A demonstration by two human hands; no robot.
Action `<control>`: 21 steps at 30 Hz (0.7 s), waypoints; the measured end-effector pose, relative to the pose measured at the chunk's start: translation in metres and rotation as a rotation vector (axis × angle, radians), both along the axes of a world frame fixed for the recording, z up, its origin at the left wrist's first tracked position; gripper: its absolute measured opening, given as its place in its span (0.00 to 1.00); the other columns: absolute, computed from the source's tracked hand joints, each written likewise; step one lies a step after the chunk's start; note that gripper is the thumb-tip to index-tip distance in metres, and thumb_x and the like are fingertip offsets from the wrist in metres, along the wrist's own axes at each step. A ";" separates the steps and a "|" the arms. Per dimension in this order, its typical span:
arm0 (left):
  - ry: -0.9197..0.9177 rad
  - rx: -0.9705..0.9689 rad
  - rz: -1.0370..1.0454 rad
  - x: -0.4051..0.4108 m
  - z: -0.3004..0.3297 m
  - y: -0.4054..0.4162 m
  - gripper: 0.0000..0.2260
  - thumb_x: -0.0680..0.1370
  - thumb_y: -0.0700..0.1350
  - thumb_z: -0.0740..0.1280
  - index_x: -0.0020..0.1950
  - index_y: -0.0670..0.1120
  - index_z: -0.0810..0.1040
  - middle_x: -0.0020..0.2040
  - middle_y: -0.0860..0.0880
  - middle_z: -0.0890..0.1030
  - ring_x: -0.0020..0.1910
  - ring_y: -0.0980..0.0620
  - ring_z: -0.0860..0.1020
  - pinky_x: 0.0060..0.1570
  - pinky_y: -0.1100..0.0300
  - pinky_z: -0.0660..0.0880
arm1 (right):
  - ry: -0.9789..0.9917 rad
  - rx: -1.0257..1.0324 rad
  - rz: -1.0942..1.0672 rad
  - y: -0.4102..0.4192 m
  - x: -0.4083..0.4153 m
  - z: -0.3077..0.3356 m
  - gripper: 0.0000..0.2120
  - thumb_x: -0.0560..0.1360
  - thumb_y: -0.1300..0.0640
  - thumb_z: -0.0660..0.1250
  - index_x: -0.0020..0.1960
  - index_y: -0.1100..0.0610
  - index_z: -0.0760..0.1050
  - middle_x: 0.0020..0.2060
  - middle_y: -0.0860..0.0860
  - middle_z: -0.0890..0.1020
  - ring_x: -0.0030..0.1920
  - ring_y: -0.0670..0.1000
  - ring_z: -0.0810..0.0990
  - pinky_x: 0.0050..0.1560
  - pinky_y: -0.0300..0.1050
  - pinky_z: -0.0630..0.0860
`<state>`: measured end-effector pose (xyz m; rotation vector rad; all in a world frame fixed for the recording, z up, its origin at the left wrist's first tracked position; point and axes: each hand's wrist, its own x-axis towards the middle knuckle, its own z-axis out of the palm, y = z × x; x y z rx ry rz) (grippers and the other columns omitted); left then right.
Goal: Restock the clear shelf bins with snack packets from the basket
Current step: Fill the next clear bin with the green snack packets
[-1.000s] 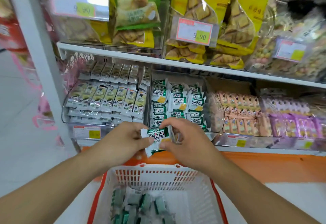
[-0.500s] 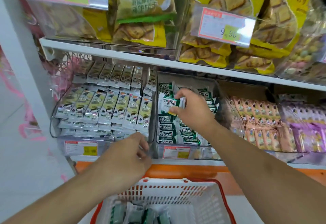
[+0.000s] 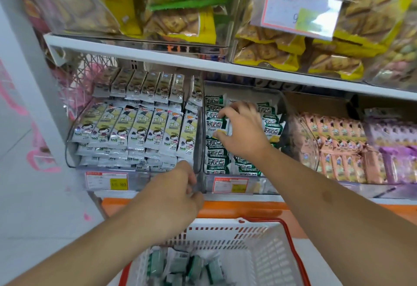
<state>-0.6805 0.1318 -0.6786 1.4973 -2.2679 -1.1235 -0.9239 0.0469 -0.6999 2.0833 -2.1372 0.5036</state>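
We set a green-and-white snack packet (image 3: 217, 125) into the nearly full clear bin (image 3: 281, 96), right hand (image 3: 242, 130) pinching it — left hand (image 3: 178, 192) loosely curled, holding nothing. More packets wait in the basket (image 3: 266, 229).

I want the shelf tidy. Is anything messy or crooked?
Mostly neat. In the green packets' bin, packets right of the right hand lie tilted and overlapping, unlike the straight yellow rows next door. Nothing looks spilled or torn.
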 end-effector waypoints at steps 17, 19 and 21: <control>-0.448 -0.017 -0.023 0.055 -0.133 0.033 0.24 0.80 0.58 0.66 0.67 0.43 0.71 0.61 0.40 0.76 0.62 0.39 0.75 0.57 0.48 0.76 | 0.153 1.019 0.337 0.213 0.055 -0.118 0.14 0.82 0.56 0.63 0.67 0.56 0.71 0.60 0.56 0.76 0.53 0.57 0.76 0.48 0.50 0.74; -0.506 -0.013 0.052 0.065 -0.165 0.041 0.32 0.80 0.58 0.66 0.75 0.39 0.60 0.67 0.36 0.68 0.67 0.34 0.71 0.65 0.41 0.72 | 0.108 1.190 0.224 0.223 0.050 -0.166 0.21 0.83 0.56 0.63 0.75 0.58 0.66 0.64 0.60 0.74 0.52 0.57 0.73 0.48 0.49 0.71; -0.492 0.097 0.077 0.068 -0.189 0.050 0.39 0.81 0.58 0.65 0.80 0.40 0.47 0.73 0.35 0.61 0.69 0.31 0.69 0.67 0.38 0.71 | -0.025 1.268 0.112 0.235 0.045 -0.213 0.27 0.83 0.54 0.64 0.80 0.56 0.61 0.71 0.60 0.72 0.61 0.59 0.75 0.55 0.51 0.75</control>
